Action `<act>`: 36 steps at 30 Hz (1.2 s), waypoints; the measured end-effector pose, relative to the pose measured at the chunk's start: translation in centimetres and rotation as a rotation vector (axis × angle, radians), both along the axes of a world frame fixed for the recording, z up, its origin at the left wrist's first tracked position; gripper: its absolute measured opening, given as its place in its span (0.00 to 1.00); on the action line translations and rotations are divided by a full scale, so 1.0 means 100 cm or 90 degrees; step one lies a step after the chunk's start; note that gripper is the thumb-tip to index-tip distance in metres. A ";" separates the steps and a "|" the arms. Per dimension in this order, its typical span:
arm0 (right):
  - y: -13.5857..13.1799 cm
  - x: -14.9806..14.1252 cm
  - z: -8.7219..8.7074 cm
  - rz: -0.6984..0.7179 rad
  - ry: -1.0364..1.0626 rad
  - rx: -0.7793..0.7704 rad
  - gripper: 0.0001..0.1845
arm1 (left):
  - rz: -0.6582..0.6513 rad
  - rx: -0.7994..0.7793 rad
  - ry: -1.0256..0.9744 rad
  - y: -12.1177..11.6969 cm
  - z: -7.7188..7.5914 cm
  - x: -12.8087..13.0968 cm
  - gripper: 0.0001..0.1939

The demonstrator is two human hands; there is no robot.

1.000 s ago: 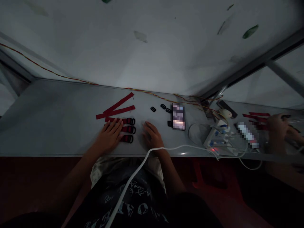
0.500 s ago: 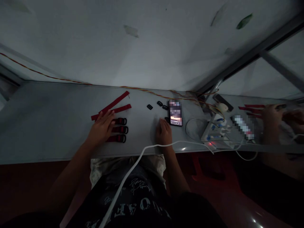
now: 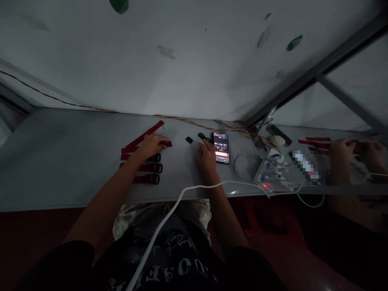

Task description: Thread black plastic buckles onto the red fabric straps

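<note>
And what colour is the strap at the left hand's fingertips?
The strap is red, clearest in the head view.

The phone has a smooth screen that looks like glass. Under it, the grey tabletop seems to be smooth painted metal, with a weak shine at its front edge. To the left of the phone, the red straps look like matt woven cloth, and the black buckles look like hard, smooth plastic. Behind the phone, the pale wall is mostly matt. On its right, the white power strip appears plastic, and the grey frame appears metal. In front of the phone, the white cable has a smooth plastic covering, the black shirt is dull cloth with a pale print, and the red stool seems plastic.
</note>
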State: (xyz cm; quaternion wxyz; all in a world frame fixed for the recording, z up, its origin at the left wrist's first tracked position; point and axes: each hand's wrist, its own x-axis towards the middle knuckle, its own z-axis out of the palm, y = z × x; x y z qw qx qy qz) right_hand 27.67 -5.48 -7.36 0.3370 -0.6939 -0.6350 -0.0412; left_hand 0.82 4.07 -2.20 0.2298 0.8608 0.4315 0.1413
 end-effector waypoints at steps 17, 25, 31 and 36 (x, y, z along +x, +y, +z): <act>0.084 0.027 0.052 0.003 0.094 -0.253 0.13 | 0.029 -0.002 0.001 0.014 -0.006 0.011 0.10; 0.020 -0.046 0.072 0.299 0.636 -0.136 0.17 | -0.072 -0.026 -0.199 -0.007 0.038 0.012 0.13; 0.006 -0.056 0.065 0.328 0.767 -0.158 0.18 | -0.091 -0.133 -0.261 -0.019 0.062 0.005 0.10; 0.003 -0.048 0.067 0.397 0.839 -0.270 0.21 | -0.188 -0.247 -0.230 -0.025 0.083 0.001 0.10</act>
